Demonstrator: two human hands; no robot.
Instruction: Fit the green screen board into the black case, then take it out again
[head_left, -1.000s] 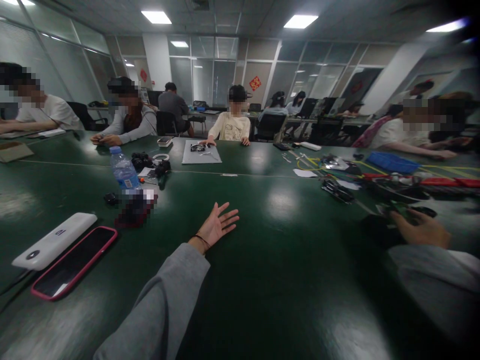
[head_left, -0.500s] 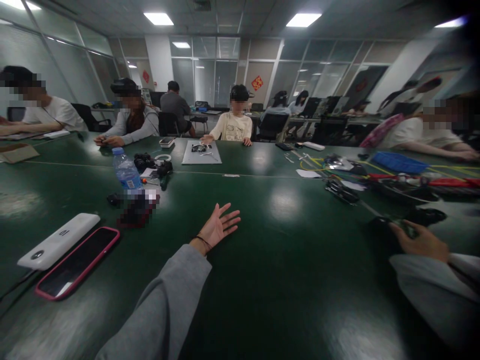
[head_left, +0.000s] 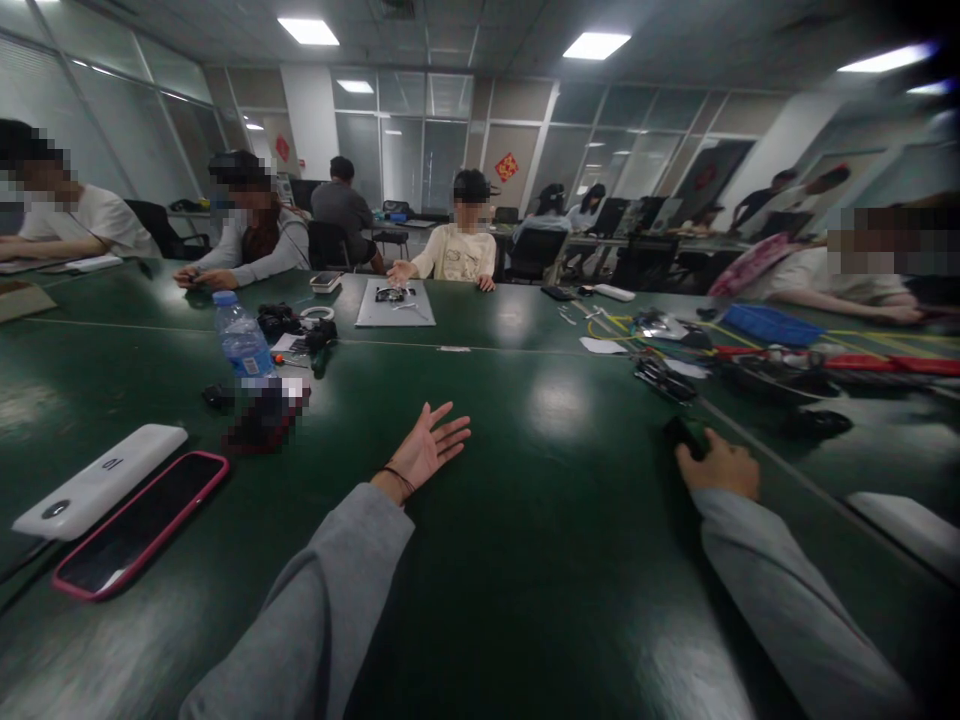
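My left hand (head_left: 424,450) rests over the dark green table (head_left: 495,560), fingers spread, with nothing in it. A dark band circles that wrist. On the right, my right hand (head_left: 720,466) is closed around a small dark block-like object (head_left: 684,436); its far end sticks out past the fingers, and its exact kind is not clear. The object is low over the tabletop or touching it; I cannot tell which. Left of my left hand lie a phone in a pink case (head_left: 142,525) and a white power bank (head_left: 101,480) with a cable.
A water bottle (head_left: 244,338) stands at the left beside black gear (head_left: 319,340). Across the table, a person (head_left: 457,250) sits behind a white board (head_left: 375,312) holding small parts. At the right are black cables (head_left: 664,380), a blue tray (head_left: 771,325) and a black item (head_left: 816,424).
My right hand has moved left across the table with the dark object. My left hand keeps its open pose. The view has turned slightly to the right.
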